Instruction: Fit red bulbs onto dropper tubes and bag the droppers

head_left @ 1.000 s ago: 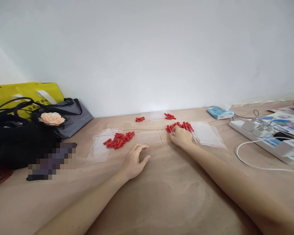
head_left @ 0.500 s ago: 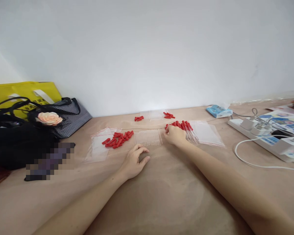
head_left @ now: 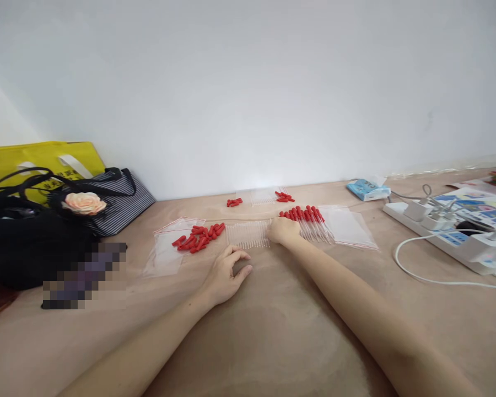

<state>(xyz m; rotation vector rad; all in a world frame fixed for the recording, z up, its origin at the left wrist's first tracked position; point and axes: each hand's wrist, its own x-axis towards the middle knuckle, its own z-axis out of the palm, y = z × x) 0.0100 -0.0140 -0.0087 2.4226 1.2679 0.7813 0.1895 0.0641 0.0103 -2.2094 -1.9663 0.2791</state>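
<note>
My left hand [head_left: 228,275] rests on the table with its fingers loosely curved and apart, holding nothing. Just beyond it lies a row of thin clear glass dropper tubes [head_left: 248,235]. At the right end of that row is my right hand [head_left: 284,230], its fingers bent inward; what they grip is hidden behind the hand. Right of it, droppers with red rubber bulbs [head_left: 310,214] lie side by side, glass tips toward me. Loose red rubber bulbs [head_left: 200,237] are heaped left of the tubes, partly on clear plastic zip bags [head_left: 165,253].
More zip bags [head_left: 351,226] lie at the right. Near the wall are small red bulb piles [head_left: 234,202] and another tube row [head_left: 263,197]. A tissue pack [head_left: 367,189] and a power strip [head_left: 450,237] with cables stand right; bags [head_left: 124,201] crowd the left.
My right hand has moved left, from beside the red-bulbed droppers to the right end of the tube row. My left hand has stayed in place.
</note>
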